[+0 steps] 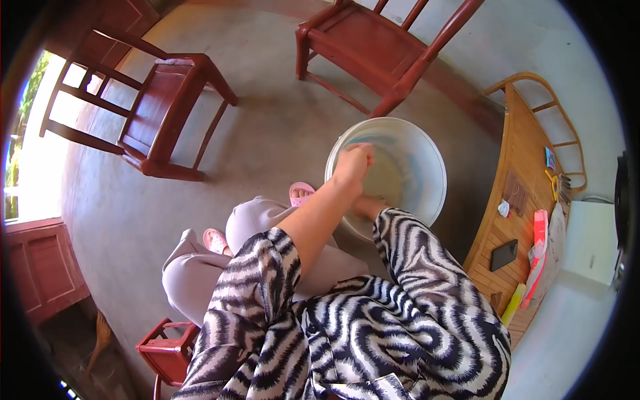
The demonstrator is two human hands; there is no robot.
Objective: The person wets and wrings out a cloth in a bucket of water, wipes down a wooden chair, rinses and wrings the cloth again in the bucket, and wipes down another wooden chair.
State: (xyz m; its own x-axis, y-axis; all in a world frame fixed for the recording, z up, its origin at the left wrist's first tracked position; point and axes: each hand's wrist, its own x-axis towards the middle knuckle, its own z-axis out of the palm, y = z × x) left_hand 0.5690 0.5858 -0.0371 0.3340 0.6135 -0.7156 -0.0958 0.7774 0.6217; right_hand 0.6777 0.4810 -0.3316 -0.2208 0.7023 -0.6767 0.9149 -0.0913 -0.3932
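A large white bucket [437,175] stands on the floor in front of me, with murky, yellowish liquid in the bottom. My left hand [355,163] is closed in a fist above its left side, and whatever the fingers may hold is hidden. Lower down, at the near side of the bucket, a small part of my right hand [368,206] shows below the patterned sleeve. Its fingers are hidden from view.
Red wooden chairs stand at the upper left [160,100] and top [367,43]; a small red stool [167,350] is at lower left. On the right, a wooden bench [490,233] bears a dark phone [504,255], a brush [563,187] and pink-edged cloth [539,250].
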